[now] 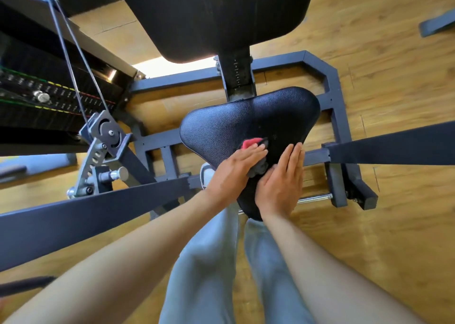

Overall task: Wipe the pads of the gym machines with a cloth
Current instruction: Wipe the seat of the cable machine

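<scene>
A black back pad [211,11] stands above the triangular black seat pad [248,116], joined by a dark post [237,77]. Grey frame arms [81,220] cross at left and right, with a weight stack [44,97] and cables [73,52] at left. On the seat pad, the left hand [234,171] presses a red and grey cloth [252,143] with straight fingers; the right hand [283,178] lies flat just beside it, fingers extended. Wooden floor [381,65] lies beneath.
</scene>
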